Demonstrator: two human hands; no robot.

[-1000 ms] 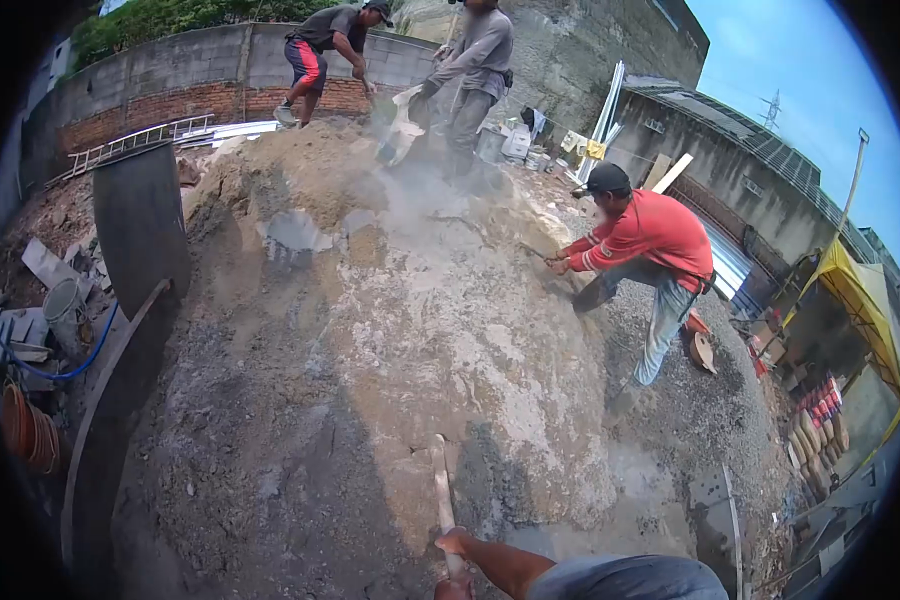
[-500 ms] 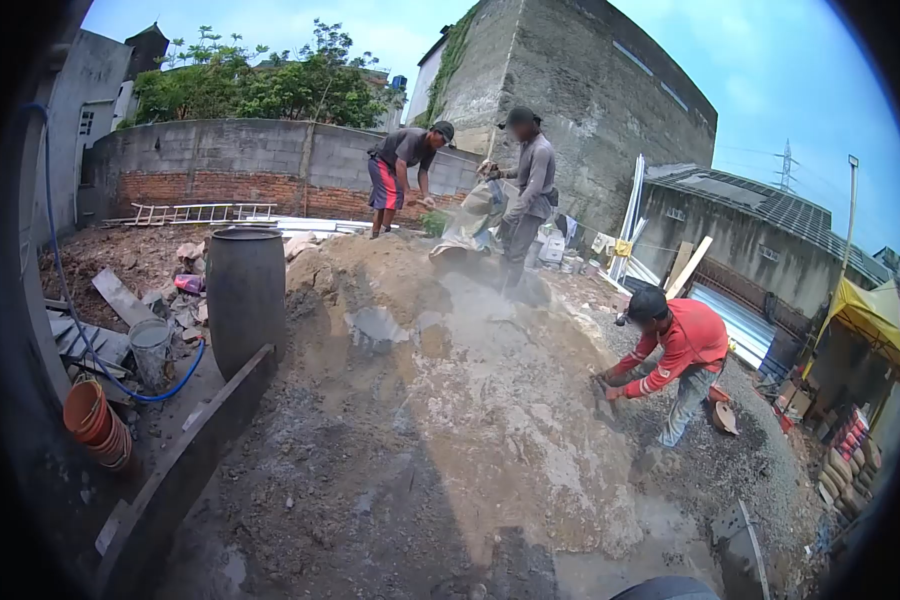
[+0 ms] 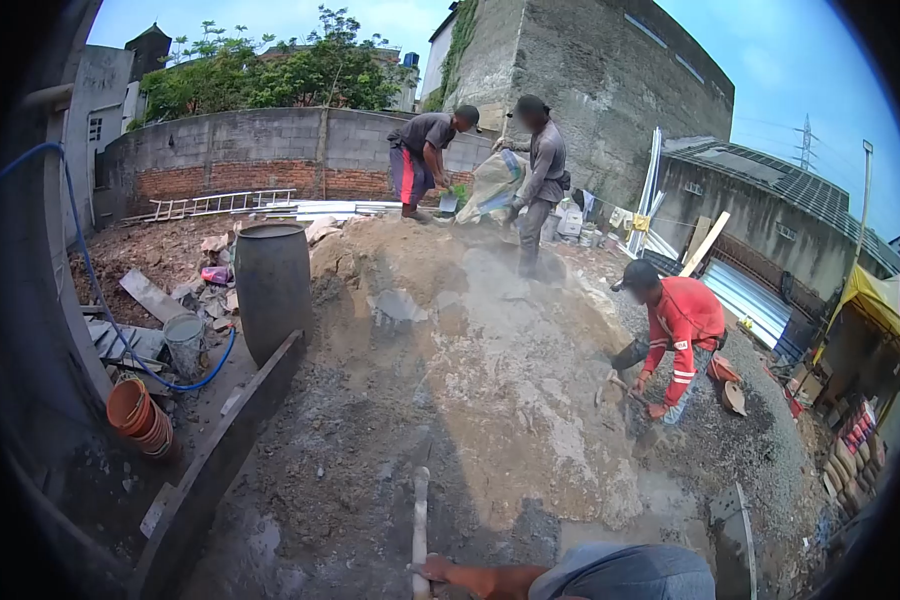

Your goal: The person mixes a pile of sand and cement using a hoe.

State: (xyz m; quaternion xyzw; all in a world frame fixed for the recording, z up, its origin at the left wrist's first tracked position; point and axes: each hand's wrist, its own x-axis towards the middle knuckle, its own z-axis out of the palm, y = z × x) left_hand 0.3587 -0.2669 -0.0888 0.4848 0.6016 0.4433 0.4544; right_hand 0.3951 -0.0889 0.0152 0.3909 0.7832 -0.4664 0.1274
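My right hand (image 3: 432, 568) is at the bottom edge, its forearm coming in from the right under a grey-blue sleeve (image 3: 620, 572). The fingers are closed round a long pale tool handle (image 3: 421, 515) that points away from me over dark, wet-looking mortar (image 3: 350, 480). What sits at the handle's far end cannot be made out against the mix. My left hand is out of frame.
A co-worker in red (image 3: 692, 315) bends at the right, hands on a tool. Two more people stand behind the sand mound (image 3: 390, 255) with a sack (image 3: 493, 185). A board (image 3: 220, 465), dark barrel (image 3: 273, 290) and orange buckets (image 3: 138, 415) line the left.
My right hand and the tool handle have come into view at the bottom. The red-shirted co-worker's arms have lowered. The sack is raised, and the view has shifted slightly.
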